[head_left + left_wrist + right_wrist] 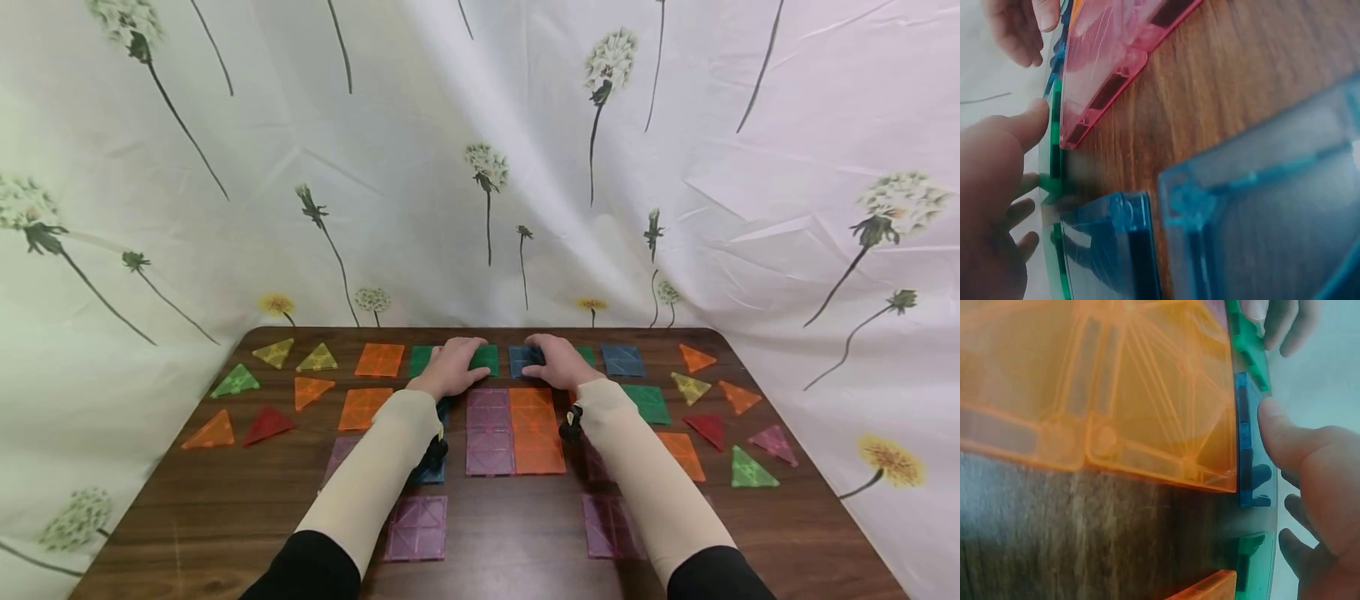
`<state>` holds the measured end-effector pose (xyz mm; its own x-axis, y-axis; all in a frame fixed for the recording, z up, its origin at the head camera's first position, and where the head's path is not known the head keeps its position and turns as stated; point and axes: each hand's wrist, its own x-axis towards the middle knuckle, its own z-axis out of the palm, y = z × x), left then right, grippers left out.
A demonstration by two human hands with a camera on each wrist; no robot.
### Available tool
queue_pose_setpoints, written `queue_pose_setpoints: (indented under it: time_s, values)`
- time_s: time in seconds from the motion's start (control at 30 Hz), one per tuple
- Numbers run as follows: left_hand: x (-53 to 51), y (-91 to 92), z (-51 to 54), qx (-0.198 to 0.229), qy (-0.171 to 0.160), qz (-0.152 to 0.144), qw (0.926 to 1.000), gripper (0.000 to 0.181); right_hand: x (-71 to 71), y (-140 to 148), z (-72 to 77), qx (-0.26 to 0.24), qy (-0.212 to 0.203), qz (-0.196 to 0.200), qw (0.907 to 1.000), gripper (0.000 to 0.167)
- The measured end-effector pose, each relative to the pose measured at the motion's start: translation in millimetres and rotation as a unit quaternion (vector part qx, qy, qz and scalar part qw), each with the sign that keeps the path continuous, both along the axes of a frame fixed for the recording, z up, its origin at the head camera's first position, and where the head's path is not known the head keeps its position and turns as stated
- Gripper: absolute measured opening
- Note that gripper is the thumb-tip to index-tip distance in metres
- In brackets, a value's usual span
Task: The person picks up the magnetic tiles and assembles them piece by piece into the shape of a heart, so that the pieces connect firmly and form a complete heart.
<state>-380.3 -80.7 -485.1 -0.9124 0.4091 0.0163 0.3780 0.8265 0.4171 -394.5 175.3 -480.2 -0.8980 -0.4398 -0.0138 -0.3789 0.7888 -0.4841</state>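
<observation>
**Left hand (448, 367) pinches a green square tile (484, 358), right hand (561, 362) a blue square tile (519, 361)**

Largest in our view is a dandelion-print cloth (420, 125), hung behind and beside a dark wood-grain table (517, 533). Across the table reach two cream sleeves (378, 467) with black upper parts.

We see both hands at the table's far edge, each with its thumb on the near side of its tile and its fingers curled toward the far side. The green and blue tiles lie just beside each other, a narrow gap between them.

Nearer the person, we find two purple squares (490, 433) in a column touching two orange squares (536, 429). A lone purple square (417, 529) lies near the left forearm.

Smallest are the triangular tiles scattered at both sides: among them we pick out a red triangle (268, 425) on the left and a light green triangle (752, 469) on the right.
</observation>
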Motion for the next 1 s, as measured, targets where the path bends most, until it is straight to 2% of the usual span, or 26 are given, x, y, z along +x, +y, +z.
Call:
queue_pose_setpoints:
  time_s: [0.3,0.5,0.63,0.77,0.87,1.0]
  values:
    - [-0.7,2.9,-1.1,-0.002,-0.005,-0.006,1.0000,0.062,0.2,-7,4.7,0.055,-0.003,0.017,0.9983,0.066]
    - [0.2,3.8,-1.2,0.011,-0.008,-0.001,0.9999,0.066,5.7,-10,4.2,0.053,0.008,0.002,0.9985,0.069]
    - [0.9,4.7,-1.8,0.031,0.009,0.013,0.9994,0.072,7.2,-11,1.2,0.034,0.022,-0.015,0.9990,0.072]
    - [1.0,5.3,-0.3,0.066,0.025,0.020,0.9973,0.073,7.0,-10,-0.8,0.003,0.043,-0.029,0.9987,0.066]
    - [1.0,4.7,2.7,0.094,0.039,0.018,0.9946,0.064,6.9,-8,-0.6,-0.025,0.065,-0.035,0.9969,0.056]
    - [1.6,3.7,7.7,0.127,0.059,0.012,0.9901,0.044,8.5,-3,2.4,-0.069,0.084,-0.037,0.9934,0.043]
